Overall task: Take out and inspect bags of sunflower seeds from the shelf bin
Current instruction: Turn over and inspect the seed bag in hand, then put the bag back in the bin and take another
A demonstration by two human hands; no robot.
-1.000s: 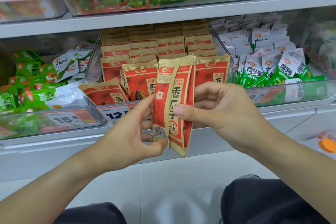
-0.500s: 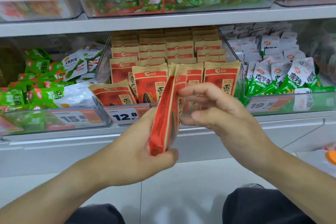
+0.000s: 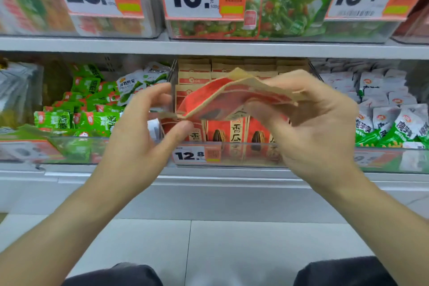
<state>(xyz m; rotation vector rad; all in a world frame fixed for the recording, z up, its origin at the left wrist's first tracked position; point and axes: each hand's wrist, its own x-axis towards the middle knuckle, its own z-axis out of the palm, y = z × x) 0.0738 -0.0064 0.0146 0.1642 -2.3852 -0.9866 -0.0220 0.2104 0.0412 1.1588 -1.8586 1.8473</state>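
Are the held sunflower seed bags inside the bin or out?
Out: both hands hold the sunflower seed bags before the bin.

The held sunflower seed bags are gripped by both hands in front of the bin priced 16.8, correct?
Not quite. Both the left hand and right hand do hold the sunflower seed bags, but the bin behind them carries the 12.8 price tag, as the head view shows.

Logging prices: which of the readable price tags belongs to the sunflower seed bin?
The 12.8 tag, low on the front of the seed bin. The 23.8 and 16.8 tags hang on the upper shelf's bins.
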